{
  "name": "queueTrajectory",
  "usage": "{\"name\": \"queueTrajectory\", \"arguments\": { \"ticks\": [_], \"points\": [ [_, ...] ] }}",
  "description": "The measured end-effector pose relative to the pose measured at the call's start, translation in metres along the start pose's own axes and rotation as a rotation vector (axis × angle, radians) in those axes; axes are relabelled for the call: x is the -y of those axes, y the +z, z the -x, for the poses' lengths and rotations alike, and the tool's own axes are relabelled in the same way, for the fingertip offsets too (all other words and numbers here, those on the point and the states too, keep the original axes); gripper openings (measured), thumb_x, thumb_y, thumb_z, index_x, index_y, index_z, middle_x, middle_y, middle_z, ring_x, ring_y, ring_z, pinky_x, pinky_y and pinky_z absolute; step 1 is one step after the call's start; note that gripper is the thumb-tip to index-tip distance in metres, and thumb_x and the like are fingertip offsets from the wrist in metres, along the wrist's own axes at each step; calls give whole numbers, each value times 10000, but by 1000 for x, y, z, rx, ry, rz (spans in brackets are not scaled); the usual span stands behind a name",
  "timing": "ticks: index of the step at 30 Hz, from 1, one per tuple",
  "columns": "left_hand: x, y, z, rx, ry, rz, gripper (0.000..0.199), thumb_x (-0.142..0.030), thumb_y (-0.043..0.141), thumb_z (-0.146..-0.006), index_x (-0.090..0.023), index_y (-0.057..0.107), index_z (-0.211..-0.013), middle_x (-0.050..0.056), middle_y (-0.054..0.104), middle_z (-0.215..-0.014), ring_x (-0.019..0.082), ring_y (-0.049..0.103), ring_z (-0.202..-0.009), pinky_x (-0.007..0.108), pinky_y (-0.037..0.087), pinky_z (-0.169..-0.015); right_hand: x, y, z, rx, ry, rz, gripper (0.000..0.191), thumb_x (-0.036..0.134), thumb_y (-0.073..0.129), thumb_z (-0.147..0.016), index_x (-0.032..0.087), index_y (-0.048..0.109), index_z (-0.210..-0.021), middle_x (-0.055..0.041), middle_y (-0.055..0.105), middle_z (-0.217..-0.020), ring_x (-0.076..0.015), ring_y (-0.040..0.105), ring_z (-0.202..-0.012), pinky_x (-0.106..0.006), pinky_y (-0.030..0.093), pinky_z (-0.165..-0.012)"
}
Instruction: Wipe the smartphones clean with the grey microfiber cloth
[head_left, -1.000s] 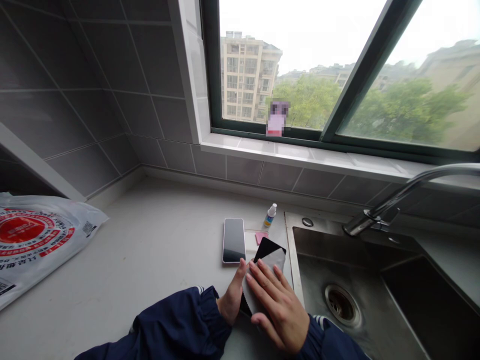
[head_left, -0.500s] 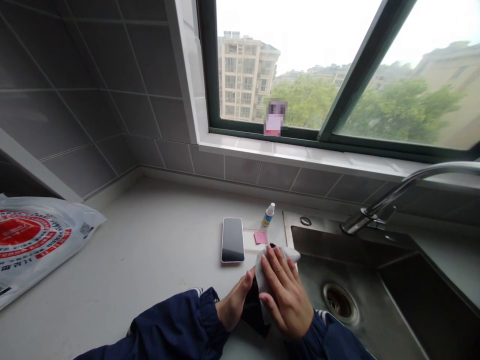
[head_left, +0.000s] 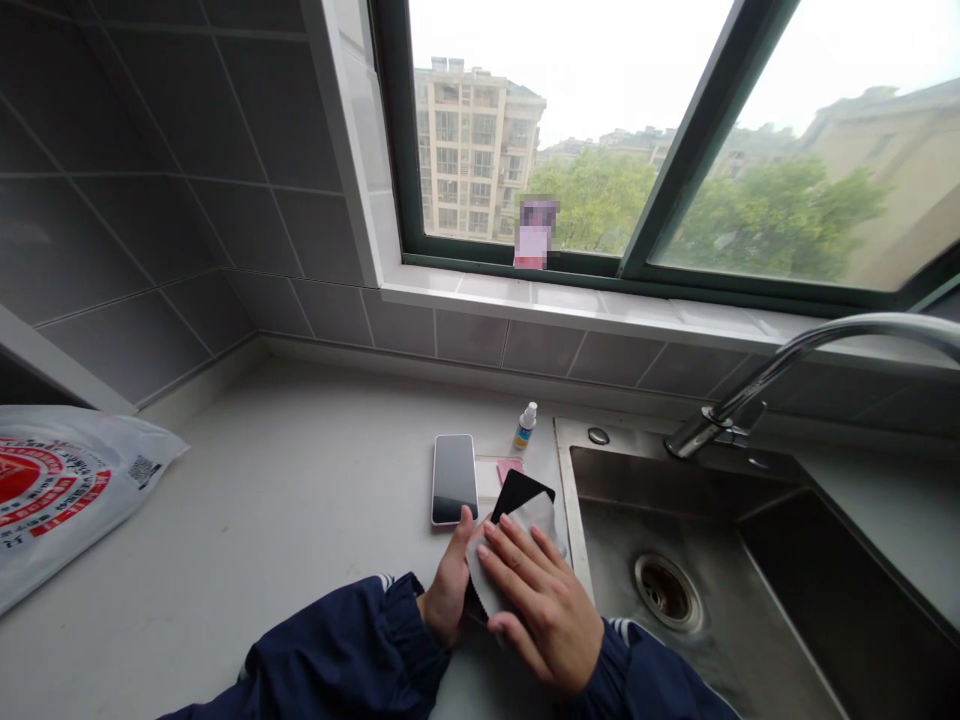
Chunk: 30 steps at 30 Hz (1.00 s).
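Lower centre of frame: I note the left hand (head_left: 446, 585) gripping a black panel (head_left: 519, 489) along its left side, fingers largely hidden. The right hand (head_left: 553, 608) lies open, flat on a grey cloth (head_left: 538, 512) over the panel. Phone (head_left: 454, 480) rests left of it.

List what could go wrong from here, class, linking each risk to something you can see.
The black slab in the left hand could slip into the sink, which lies close on the right.
The right hand, flat on the cloth, might push the slab loose.
The bottle, upright near the sink's edge, might tip if knocked.
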<state>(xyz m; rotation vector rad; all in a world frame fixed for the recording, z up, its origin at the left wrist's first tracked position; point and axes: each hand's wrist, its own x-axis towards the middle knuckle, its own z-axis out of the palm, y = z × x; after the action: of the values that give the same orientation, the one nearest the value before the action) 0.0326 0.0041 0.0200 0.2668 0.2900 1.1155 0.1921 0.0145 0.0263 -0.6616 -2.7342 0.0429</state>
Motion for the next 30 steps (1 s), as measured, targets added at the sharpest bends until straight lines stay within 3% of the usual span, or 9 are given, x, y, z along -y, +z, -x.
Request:
{"name": "queueTrajectory", "arguments": {
  "ticks": [4, 10, 16, 21, 30],
  "points": [
    [5, -5, 1, 84, -18, -91, 668, -615, 458, -884, -152, 526, -1360, 115, 523, -1423, 301, 309, -1427, 399, 165, -1190, -15, 2, 5, -100, 113, 53, 622, 484, 378, -1002, 143, 305, -1517, -117, 250, -1581, -332, 227, -1458, -492, 253, -1154],
    [4, 3, 4, 133, -67, -178, 672, -620, 431, -891, -246, 409, -1449, 79, 426, -1508, 297, 253, -1453, 441, 183, -1179, -28, 3, 9, -142, 205, 77, 625, 476, 333, -1010, 132, 271, -1528, -138, 223, -1587, -344, 197, -1464, -523, 229, -1150],
    [2, -1, 1, -35, -85, -18, 750, -663, 379, -888, -112, 485, -1385, 189, 582, -1335, 337, 448, -1336, 482, 243, -1156, -10, 1, 4, 10, 85, -72, 621, 510, 367, -999, 144, 337, -1500, -91, 272, -1575, -301, 203, -1469, -506, 199, -1181],
    [1, -5, 0, -194, -87, 39, 735, -663, 423, -874, -90, 539, -1319, 194, 662, -1196, 334, 558, -1230, 485, 285, -1136, -3, 3, 2, 11, 47, -146, 586, 521, 350, -1001, 158, 416, -1456, -70, 323, -1556, -279, 218, -1468, -506, 176, -1190],
    [8, -21, -2, 17, -70, -11, 654, -583, 317, -949, -141, 479, -1403, 136, 598, -1331, 283, 412, -1372, 415, 172, -1187, -16, 6, 6, -97, 177, -132, 565, 482, 334, -1012, 165, 390, -1476, -95, 304, -1564, -289, 214, -1467, -508, 230, -1171]
  ]
}}
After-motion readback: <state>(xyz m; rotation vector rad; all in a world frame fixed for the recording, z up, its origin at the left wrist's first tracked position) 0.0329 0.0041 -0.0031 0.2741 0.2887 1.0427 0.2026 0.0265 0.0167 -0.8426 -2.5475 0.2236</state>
